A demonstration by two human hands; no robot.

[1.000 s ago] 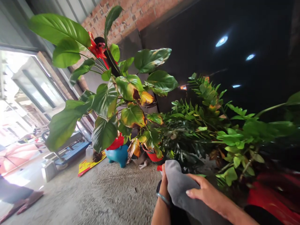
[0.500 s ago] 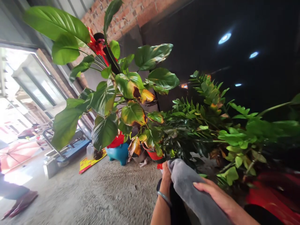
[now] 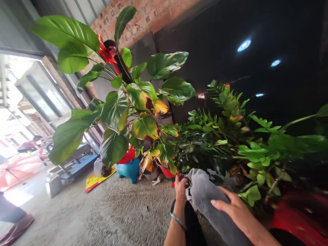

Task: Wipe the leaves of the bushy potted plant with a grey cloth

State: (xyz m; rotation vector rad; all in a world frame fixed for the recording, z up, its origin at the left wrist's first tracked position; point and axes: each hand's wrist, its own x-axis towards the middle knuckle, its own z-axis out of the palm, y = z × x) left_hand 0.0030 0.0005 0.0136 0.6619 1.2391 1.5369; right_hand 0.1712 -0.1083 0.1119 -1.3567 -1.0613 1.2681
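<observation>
A grey cloth (image 3: 205,198) lies draped under my right hand (image 3: 232,206), whose fingers rest flat on it. My left hand (image 3: 180,187) reaches up beside the cloth's top end, close to the low leaves of the dark green plant (image 3: 205,147); its fingers are partly hidden behind the cloth. A bangle (image 3: 178,220) circles my left wrist. A big-leaved plant (image 3: 120,102) with yellowing leaves stands just behind, in a red pot (image 3: 166,171).
A blue pot (image 3: 130,169) with a red top stands on the rough concrete floor (image 3: 115,212). A yellow-and-red mat (image 3: 98,179) and a blue cart (image 3: 74,165) lie left. Red surface (image 3: 302,218) at right. Brick wall (image 3: 153,15) behind. Someone's foot (image 3: 15,229) far left.
My left hand has risen toward the plant's lower leaves. The cloth's top end has shifted right and up with my right hand sliding along it.
</observation>
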